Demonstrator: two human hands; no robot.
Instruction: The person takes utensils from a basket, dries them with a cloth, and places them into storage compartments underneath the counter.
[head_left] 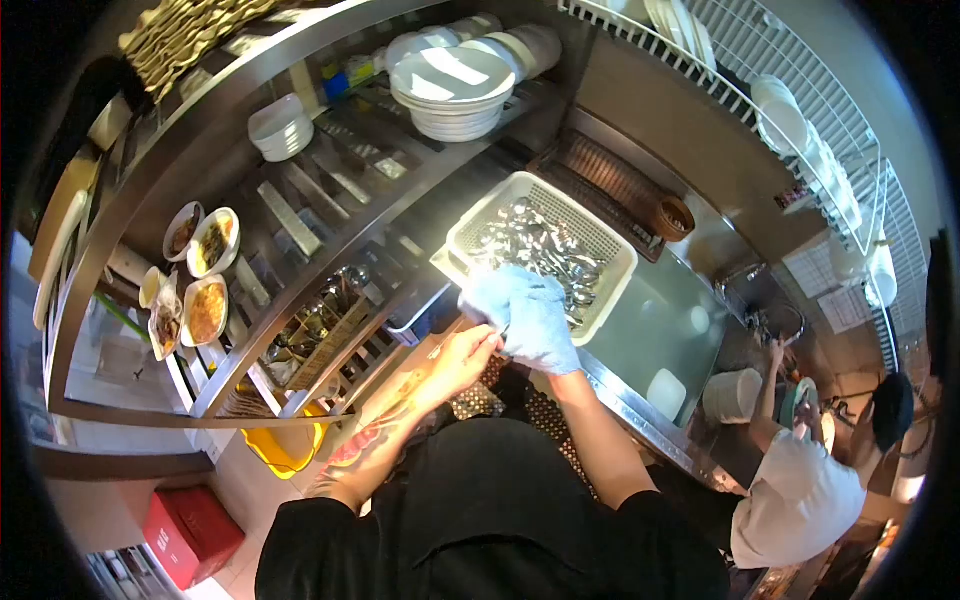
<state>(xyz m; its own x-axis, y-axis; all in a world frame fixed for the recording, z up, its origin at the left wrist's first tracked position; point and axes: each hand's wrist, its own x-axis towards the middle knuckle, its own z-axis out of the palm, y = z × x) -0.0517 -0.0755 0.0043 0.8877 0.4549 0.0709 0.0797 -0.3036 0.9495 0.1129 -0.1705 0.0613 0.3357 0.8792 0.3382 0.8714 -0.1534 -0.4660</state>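
A light blue cloth point(525, 312) drapes over my right hand point(553, 362) and covers nearly all of its fingers. My left hand point(468, 357) is closed in a pinch against the cloth's left edge; what sits between those fingers is too small to make out. Just beyond both hands, a cream perforated plastic basket point(618, 290) rests on the metal counter. Inside it lies a heap of shiny metal spoons and other cutlery point(545, 245), partly hidden by the cloth.
Left of me, a metal shelf unit holds stacked white plates point(453, 90), bowls of food point(207, 312) and a cutlery tray point(325, 340). A brown wicker basket point(600, 180) stands behind. Wire racks point(760, 50) hang above. At right, a co-worker point(800, 500) stands by the sink.
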